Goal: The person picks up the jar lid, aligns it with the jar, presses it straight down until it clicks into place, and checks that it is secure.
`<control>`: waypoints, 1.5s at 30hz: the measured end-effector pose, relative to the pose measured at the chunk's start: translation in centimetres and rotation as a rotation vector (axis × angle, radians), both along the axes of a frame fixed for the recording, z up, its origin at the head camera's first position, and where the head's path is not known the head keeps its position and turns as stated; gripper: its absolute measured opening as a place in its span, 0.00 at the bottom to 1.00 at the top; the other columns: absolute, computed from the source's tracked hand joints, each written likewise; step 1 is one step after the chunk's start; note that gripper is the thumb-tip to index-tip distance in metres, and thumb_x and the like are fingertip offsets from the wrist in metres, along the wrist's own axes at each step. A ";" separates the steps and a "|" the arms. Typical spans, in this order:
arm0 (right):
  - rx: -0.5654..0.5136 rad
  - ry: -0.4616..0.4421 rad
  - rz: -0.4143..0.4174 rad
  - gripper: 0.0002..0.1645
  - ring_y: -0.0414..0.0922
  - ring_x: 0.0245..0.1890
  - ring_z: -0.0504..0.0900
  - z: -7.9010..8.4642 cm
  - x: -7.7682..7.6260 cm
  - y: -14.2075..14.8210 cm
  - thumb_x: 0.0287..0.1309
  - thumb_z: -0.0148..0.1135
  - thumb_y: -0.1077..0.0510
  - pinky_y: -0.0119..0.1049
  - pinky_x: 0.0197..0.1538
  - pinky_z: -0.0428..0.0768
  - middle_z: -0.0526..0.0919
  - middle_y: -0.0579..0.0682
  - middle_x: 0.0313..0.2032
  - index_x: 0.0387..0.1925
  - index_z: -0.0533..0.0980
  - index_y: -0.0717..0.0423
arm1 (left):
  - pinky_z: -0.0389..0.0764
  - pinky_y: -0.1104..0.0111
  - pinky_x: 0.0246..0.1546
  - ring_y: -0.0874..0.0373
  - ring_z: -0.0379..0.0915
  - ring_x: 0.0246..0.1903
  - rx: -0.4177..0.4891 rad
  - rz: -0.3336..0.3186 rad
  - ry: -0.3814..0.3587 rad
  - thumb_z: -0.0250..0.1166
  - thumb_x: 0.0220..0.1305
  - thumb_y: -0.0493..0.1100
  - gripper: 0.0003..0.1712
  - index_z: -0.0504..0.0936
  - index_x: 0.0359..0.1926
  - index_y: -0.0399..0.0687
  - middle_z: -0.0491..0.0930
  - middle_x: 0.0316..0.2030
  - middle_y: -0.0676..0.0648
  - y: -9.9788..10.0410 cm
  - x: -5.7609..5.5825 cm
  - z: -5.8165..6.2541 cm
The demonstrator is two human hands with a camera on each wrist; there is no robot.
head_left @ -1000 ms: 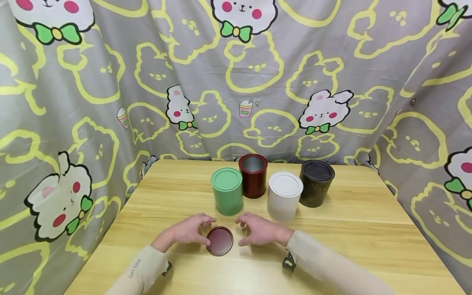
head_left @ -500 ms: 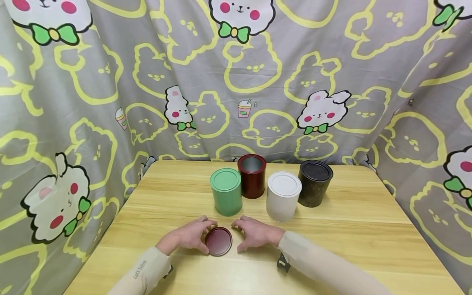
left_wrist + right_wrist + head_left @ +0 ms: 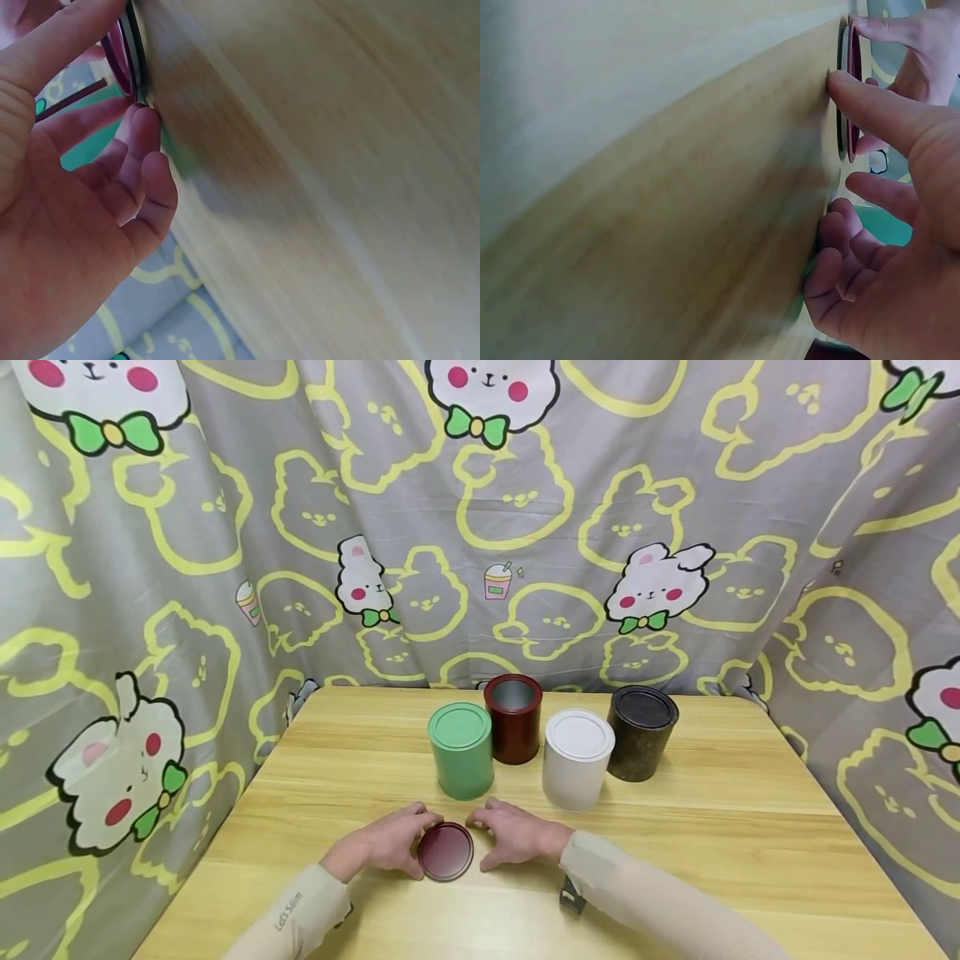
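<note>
A round dark red can lid [image 3: 446, 852] lies near the front middle of the wooden table. My left hand [image 3: 393, 843] grips its left side, thumb at the near edge and index finger at the far edge. From the left wrist view, thumb and index finger reach the rim of the lid [image 3: 120, 56] while the other fingers curl loosely. My right hand [image 3: 519, 835] lies just right of the lid, fingers bent, with a small gap to the rim. In the right wrist view its thumb tip and fingers rest low at the table, holding nothing.
Behind the hands stand a green lidded can [image 3: 462, 764], a white lidded can [image 3: 576, 772] and a black lidded can [image 3: 643, 747]. A dark red can [image 3: 516, 731] without a lid stands behind the green one. A patterned curtain [image 3: 525, 527] surrounds the table [image 3: 675, 860].
My left hand has moved slightly right, its thumb and index finger coming onto the lid's edges. My right hand has shifted left, closer to the lid. The cans have stayed put.
</note>
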State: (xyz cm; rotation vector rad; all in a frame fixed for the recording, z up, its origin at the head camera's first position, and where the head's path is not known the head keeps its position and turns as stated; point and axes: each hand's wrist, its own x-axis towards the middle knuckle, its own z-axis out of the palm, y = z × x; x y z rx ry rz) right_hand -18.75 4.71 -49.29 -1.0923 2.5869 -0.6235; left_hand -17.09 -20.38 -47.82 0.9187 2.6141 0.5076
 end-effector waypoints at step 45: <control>-0.011 0.000 -0.035 0.33 0.38 0.39 0.69 -0.6 -0.8 -0.2 0.45 0.74 0.44 0.35 0.45 0.71 0.70 0.43 0.39 0.53 0.75 0.49 | 0.74 0.61 0.43 0.54 0.70 0.41 0.133 0.115 0.089 0.78 0.43 0.48 0.33 0.78 0.52 0.44 0.70 0.41 0.52 -0.2 0.0 -1.5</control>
